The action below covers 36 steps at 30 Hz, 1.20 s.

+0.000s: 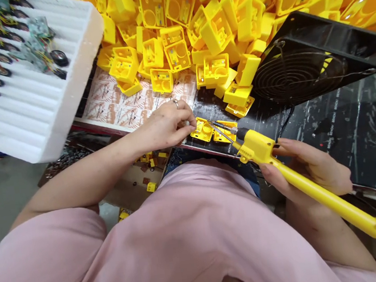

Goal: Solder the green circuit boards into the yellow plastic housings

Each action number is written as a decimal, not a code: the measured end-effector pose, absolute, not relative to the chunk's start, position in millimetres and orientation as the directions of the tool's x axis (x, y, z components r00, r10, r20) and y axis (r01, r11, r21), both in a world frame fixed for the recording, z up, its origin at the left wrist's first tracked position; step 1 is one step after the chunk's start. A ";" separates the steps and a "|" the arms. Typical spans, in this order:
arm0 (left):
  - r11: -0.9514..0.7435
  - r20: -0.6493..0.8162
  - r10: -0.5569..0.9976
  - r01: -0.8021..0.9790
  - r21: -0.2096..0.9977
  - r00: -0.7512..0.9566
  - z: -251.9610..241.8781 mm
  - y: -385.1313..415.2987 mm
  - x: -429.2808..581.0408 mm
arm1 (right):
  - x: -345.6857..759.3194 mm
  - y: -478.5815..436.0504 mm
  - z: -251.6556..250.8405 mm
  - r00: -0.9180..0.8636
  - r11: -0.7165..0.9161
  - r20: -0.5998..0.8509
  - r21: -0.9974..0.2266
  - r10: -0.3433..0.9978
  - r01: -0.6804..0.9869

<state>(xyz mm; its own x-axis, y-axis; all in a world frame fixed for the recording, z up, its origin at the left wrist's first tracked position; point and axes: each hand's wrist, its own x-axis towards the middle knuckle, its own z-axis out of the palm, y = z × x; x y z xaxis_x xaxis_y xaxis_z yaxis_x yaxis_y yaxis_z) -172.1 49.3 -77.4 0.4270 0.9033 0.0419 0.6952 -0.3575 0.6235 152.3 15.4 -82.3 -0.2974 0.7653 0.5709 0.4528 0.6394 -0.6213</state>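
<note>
My right hand (313, 165) is wrapped round a yellow soldering gun (259, 144), whose thin metal tip points left. Under that tip, at the table's near edge, lie two small yellow plastic housings (203, 130), side by side with their insides facing up. My left hand (172, 122), with a ring on one finger, is closed in a pinch at the left housing's edge. Something small and pale shows between its fingers, too little of it to name. Whether the tip touches a housing I cannot tell.
Yellow plastic housings (211, 27) are heaped across the back. A black fan (297, 74) with a wire guard stands at the right. A white foam tray (73, 59) at the left holds circuit boards with wires and round black parts. Printed sheets (115, 101) lie on the black tabletop (347, 141).
</note>
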 end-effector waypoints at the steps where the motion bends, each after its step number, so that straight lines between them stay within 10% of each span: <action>1: -0.340 0.030 0.906 0.685 0.644 0.422 -76.5 49.2 -172.7 | 153.0 13.9 -82.2 -0.292 0.627 0.560 -0.625 0.775 0.465; 7: -0.211 -0.094 0.923 0.696 0.686 0.372 -70.2 49.2 -173.2 | 156.2 10.3 -80.5 -0.267 0.614 0.556 -0.664 0.787 0.426; 19: -0.337 -0.067 0.924 0.884 0.326 0.377 -64.5 42.9 -154.1 | 150.6 28.4 -71.8 -0.569 0.822 0.615 -0.525 0.546 0.222; 36: -0.403 -0.065 0.907 0.902 0.156 0.417 -61.8 44.4 -143.7 | 140.8 31.8 -44.0 -0.723 0.904 0.554 -0.350 0.412 0.247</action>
